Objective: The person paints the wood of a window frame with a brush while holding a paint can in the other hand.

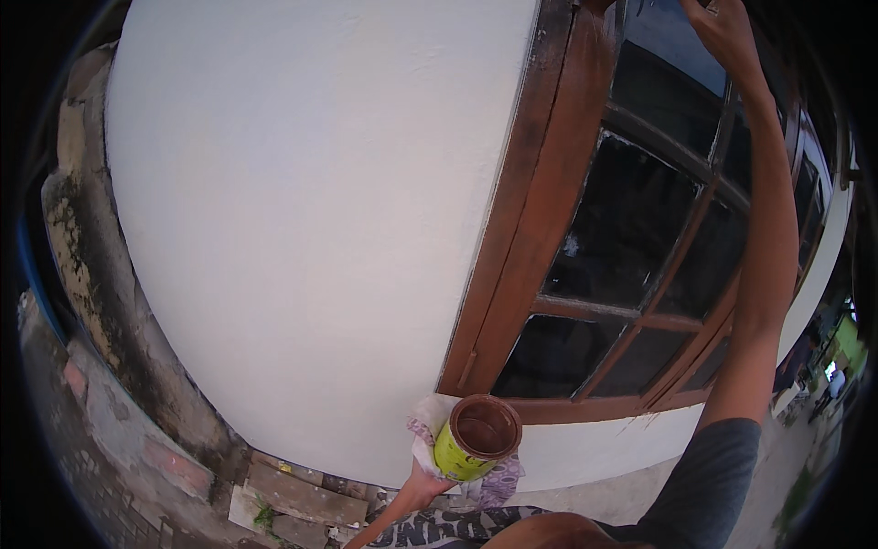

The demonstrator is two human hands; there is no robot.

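Note:
A yellow-green paint can (464, 455) with brown paint coating its inside and rim sits in my left hand (426, 483), low in front of me. A crumpled white and purple patterned cloth (498, 482) is bunched around the can in the same grip. My right arm reaches up across the window, and my right hand (721, 20) is at the top edge of the view, fingers curled. Whatever it holds is cut off by the edge. Behind it is the wooden window frame (526, 247), brown-painted with darker patches near the top, and its dark glass panes (631, 220).
A smooth white wall (302, 229) fills the left of the view up to the frame. Weathered stone edging (87, 247) and loose slabs (302, 494) lie along its base. Far right, a person (834, 380) is in the distance along a path.

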